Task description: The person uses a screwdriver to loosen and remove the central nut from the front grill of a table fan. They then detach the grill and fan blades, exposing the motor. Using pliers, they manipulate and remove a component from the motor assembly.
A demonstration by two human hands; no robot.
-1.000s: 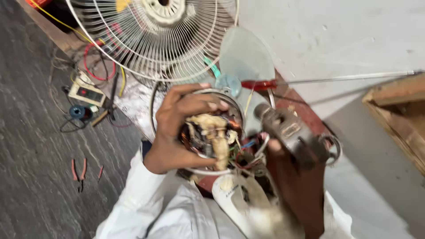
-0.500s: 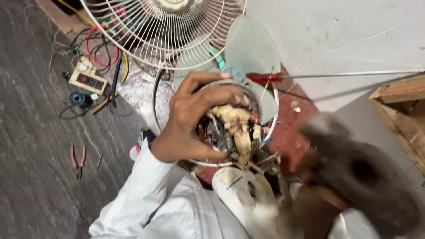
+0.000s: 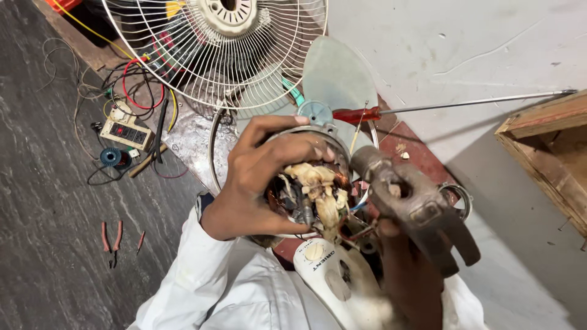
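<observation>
My left hand (image 3: 254, 183) wraps around a round fan motor (image 3: 312, 195) whose open side shows copper windings and pale insulation. The motor is held above a white fan housing (image 3: 333, 278) in my lap. My right hand (image 3: 409, 281), dark and partly blurred at the bottom, grips the handle of a rusty claw hammer (image 3: 416, 205). The hammer's head lies right next to the motor's right rim; I cannot tell whether they touch.
A wire fan guard (image 3: 202, 61) and a translucent fan blade (image 3: 336, 73) lie beyond the motor. A red-handled screwdriver (image 3: 358, 114) with a long shaft points right. A power strip (image 3: 125, 131), blue wire spool (image 3: 111, 157), red-handled pliers (image 3: 110, 238) and a wooden box (image 3: 550, 146) are around.
The hammer was near the motor, swung back blurred to the lower right, and is now up against the motor's right side again. My left hand keeps its hold.
</observation>
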